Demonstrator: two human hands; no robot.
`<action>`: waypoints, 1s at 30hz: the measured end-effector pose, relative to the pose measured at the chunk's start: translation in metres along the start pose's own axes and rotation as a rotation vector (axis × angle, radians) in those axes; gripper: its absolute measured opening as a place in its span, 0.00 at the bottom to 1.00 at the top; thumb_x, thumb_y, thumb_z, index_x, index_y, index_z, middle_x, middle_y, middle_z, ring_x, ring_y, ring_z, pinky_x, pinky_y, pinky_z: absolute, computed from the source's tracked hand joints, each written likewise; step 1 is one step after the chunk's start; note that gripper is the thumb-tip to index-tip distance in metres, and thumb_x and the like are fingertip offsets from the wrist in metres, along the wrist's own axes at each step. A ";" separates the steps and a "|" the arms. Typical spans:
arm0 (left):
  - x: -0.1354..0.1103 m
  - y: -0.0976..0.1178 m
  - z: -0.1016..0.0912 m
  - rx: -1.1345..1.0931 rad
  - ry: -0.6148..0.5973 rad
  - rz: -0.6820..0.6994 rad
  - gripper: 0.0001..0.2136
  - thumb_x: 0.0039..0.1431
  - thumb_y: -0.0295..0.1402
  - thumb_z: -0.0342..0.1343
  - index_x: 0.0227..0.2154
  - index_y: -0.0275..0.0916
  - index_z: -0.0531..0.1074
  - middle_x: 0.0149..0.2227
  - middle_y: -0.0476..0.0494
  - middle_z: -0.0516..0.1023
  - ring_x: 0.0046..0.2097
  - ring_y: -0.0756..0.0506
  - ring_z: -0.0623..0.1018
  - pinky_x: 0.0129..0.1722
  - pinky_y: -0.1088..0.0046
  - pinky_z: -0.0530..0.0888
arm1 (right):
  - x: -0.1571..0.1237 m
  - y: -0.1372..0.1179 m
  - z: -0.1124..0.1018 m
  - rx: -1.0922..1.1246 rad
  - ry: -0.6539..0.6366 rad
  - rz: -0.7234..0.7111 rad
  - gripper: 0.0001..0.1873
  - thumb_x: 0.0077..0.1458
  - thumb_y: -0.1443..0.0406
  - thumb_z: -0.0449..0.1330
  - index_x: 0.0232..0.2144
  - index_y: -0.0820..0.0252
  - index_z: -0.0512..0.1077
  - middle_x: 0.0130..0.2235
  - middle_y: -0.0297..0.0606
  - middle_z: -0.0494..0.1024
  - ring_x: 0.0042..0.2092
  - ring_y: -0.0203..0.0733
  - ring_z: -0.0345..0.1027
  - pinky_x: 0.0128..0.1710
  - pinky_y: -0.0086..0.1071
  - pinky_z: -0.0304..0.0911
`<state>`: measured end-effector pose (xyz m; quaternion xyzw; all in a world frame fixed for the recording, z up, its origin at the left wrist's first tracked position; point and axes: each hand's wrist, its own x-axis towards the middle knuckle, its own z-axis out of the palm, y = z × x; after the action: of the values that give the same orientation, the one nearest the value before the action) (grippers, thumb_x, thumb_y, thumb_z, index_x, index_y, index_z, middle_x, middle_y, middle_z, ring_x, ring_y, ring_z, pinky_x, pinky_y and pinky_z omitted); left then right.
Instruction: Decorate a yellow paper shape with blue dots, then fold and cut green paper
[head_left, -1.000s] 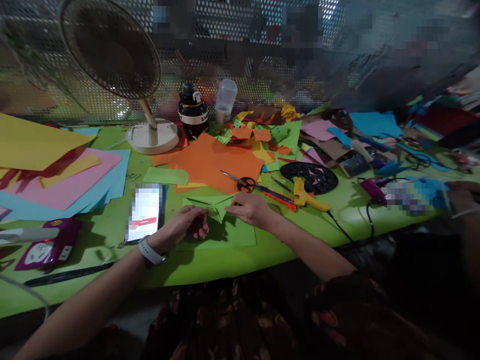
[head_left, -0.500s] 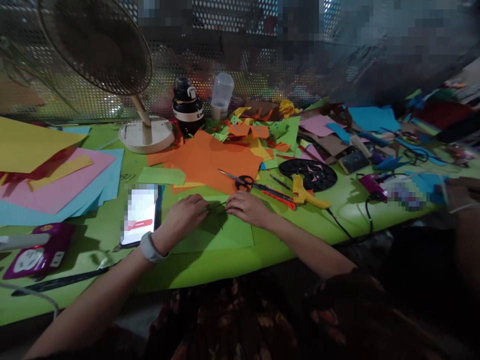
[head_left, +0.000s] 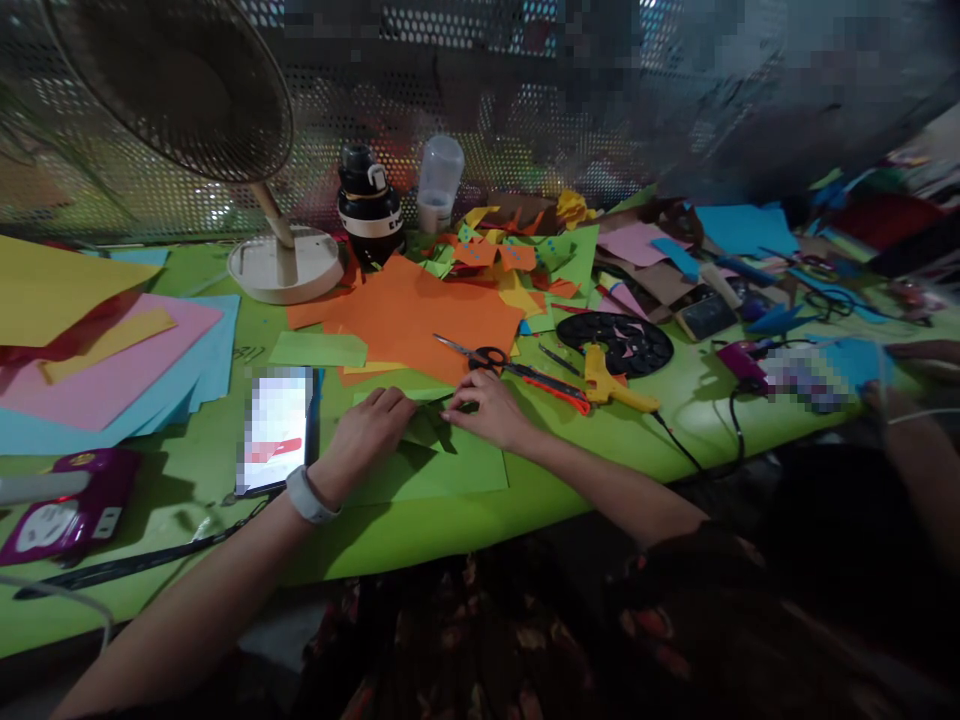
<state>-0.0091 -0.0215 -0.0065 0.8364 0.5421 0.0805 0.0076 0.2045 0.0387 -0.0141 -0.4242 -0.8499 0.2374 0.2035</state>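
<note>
A light green sheet of paper point(head_left: 465, 470) lies at the table's front edge, and a raised green paper piece point(head_left: 424, 430) stands over it, its lower edge casting a shadow. My left hand point(head_left: 375, 425), with a grey band on the wrist, is closed over the left side of that piece, its fingertips partly hidden. On the other side my right hand point(head_left: 487, 408) pinches with thumb and forefinger at the piece's right end. Just beyond the right hand lie black-handled scissors point(head_left: 487, 357), a red-orange utility knife point(head_left: 555, 393) and a yellow glue gun point(head_left: 611, 385).
A lit phone point(head_left: 277, 430) lies left of my left hand. Orange paper point(head_left: 420, 315), a black bottle point(head_left: 371, 210) and a fan base point(head_left: 289, 265) are farther back. A purple power strip point(head_left: 71, 505) sits at left. Another person's hand point(head_left: 926, 352) is at far right.
The green paper piece between my hands now stands raised off the sheet. My right hand has drawn its fingers into a tighter pinch; the view has shifted slightly.
</note>
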 end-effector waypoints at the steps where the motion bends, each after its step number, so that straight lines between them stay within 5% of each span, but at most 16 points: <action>1: 0.000 -0.001 0.001 -0.017 0.015 -0.007 0.11 0.65 0.27 0.46 0.39 0.36 0.75 0.38 0.36 0.76 0.40 0.39 0.74 0.32 0.67 0.69 | 0.001 0.000 0.000 0.005 -0.005 0.009 0.07 0.51 0.59 0.69 0.27 0.56 0.79 0.39 0.38 0.73 0.45 0.43 0.66 0.46 0.37 0.61; 11: -0.007 0.012 -0.007 0.090 0.000 0.033 0.14 0.63 0.24 0.46 0.46 0.35 0.73 0.44 0.34 0.77 0.44 0.37 0.75 0.42 0.59 0.70 | 0.009 -0.010 0.003 -0.055 -0.037 0.079 0.03 0.50 0.66 0.68 0.25 0.58 0.79 0.35 0.39 0.75 0.43 0.44 0.65 0.44 0.37 0.59; 30: -0.031 0.045 -0.004 0.183 0.000 0.081 0.14 0.60 0.21 0.50 0.48 0.32 0.73 0.45 0.32 0.78 0.44 0.38 0.77 0.37 0.63 0.76 | 0.006 -0.013 0.011 0.084 0.008 0.153 0.06 0.52 0.66 0.66 0.24 0.61 0.75 0.34 0.36 0.73 0.40 0.39 0.67 0.43 0.32 0.61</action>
<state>0.0191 -0.0686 -0.0020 0.8548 0.5130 0.0310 -0.0723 0.1874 0.0340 -0.0145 -0.4800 -0.8034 0.2862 0.2057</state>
